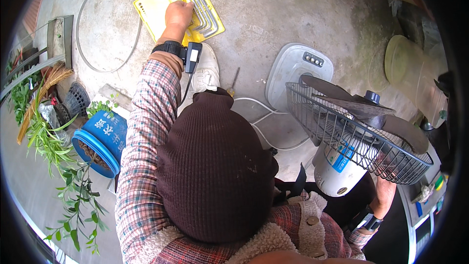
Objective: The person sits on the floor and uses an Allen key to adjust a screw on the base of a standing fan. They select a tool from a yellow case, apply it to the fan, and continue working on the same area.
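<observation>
My left hand (179, 14) reaches over an open yellow case (152, 9) on the concrete floor. Its fingers are curled down among L-shaped hex keys (201, 2), and whatever lies between the fingertips is hidden. At the right, an electric fan (342, 166) leans with its blades (351, 100) exposed inside the dark rear grille (332, 122). My right hand (386, 188) grips that grille at its lower right edge, partly behind the wires. The grey fan base (288, 76), with several buttons, lies on the floor behind the fan head.
A screwdriver (232, 88) lies beside my white shoe (209, 68). A white cord (264, 112) runs between my leg and the fan. Far left, a grey hose (78, 34) curves across the floor. Potted plants and a blue bucket (105, 139) stand left of my arm.
</observation>
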The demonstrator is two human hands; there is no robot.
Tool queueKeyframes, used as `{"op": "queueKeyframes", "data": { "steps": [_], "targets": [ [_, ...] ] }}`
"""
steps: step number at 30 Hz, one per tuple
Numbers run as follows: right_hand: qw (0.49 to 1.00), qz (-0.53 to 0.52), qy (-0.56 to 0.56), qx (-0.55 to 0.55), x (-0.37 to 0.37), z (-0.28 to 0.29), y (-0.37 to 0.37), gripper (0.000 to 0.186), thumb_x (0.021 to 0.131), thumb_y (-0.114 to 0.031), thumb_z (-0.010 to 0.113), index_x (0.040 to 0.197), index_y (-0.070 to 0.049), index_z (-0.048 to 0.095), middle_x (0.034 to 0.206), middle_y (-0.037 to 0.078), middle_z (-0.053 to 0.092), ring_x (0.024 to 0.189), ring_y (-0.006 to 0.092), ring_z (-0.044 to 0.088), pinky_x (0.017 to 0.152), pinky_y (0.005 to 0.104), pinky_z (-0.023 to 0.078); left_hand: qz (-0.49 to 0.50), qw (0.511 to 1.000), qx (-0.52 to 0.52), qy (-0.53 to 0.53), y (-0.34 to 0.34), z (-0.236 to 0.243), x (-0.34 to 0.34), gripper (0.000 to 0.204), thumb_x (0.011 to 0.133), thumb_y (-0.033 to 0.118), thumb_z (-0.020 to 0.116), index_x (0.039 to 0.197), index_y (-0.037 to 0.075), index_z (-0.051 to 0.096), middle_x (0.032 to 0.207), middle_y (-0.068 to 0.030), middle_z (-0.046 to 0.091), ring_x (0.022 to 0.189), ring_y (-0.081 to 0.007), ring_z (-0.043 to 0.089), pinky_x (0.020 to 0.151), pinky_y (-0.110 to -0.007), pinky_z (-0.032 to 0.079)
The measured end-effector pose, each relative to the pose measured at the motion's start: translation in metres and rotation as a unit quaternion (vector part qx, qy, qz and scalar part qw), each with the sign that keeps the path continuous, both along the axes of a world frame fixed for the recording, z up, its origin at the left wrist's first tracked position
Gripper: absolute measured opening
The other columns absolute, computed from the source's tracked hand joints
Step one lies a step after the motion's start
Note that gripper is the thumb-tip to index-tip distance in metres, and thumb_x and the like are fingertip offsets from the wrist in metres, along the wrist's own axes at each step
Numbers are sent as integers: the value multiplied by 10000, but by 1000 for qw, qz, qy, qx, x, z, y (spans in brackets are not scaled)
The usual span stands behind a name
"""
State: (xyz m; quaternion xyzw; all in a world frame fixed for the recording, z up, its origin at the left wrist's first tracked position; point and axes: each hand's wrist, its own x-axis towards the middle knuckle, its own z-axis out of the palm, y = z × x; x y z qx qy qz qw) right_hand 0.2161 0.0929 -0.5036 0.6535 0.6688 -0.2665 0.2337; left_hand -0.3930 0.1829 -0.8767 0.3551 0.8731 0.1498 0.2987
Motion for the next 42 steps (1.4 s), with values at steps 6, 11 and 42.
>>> {"op": "queueKeyframes", "data": {
  "steps": [6, 11, 42],
  "targets": [
    [998, -56, 13, 28, 4, -3, -6, 349, 898, -5, 484, 1246, 7, 474, 1231, 113, 523, 1091, 210, 540, 896, 298, 478, -7, 1000, -1, 20, 1, -2, 4, 323, 799, 319, 619, 851, 6, 679, 765, -142, 671, 729, -256, 647, 719, -345, 490],
    [995, -86, 36, 29, -9, 0, -2, 331, 890, -5, 499, 1220, 14, 493, 1144, 115, 577, 1030, 207, 572, 873, 303, 489, 17, 1000, 11, -14, 0, -4, 2, 277, 788, 310, 621, 790, 37, 668, 758, -140, 671, 706, -272, 649, 711, -364, 503],
    [998, -1, 31, 63, -17, 0, 1, 268, 884, -16, 523, 1145, -6, 579, 1102, 96, 607, 984, 198, 587, 836, 294, 492, 48, 996, 62, -28, -3, -5, 7, 239, 774, 275, 667, 713, 45, 642, 677, -96, 648, 629, -227, 612, 662, -344, 495]
  ]
}}
